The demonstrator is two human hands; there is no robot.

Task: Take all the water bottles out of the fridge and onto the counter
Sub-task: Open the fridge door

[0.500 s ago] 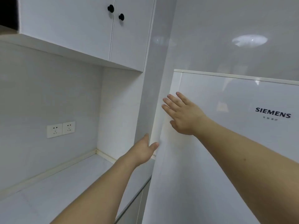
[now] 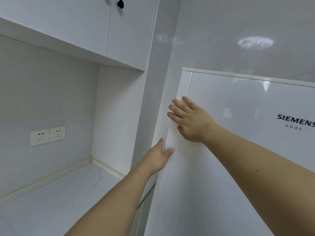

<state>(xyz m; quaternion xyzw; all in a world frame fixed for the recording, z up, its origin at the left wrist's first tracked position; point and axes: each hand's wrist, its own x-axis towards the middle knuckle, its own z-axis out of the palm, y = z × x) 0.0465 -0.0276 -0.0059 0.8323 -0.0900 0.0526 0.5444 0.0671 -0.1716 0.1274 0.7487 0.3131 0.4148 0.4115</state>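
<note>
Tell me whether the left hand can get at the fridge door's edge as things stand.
Probably yes: the left hand is already at the fridge door's left edge, thumb on the front, fingers hidden behind. The right hand lies flat higher up, clear of it.

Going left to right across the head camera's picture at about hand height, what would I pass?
Wall sockets → left hand at the fridge door edge → right hand flat on the door → SIEMENS logo.

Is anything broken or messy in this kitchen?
Nothing stands out. The fridge door is shut and looks undamaged, the counter shows no spills, and the two wall sockets sit level. Both hands are just at the door's edge.
</note>
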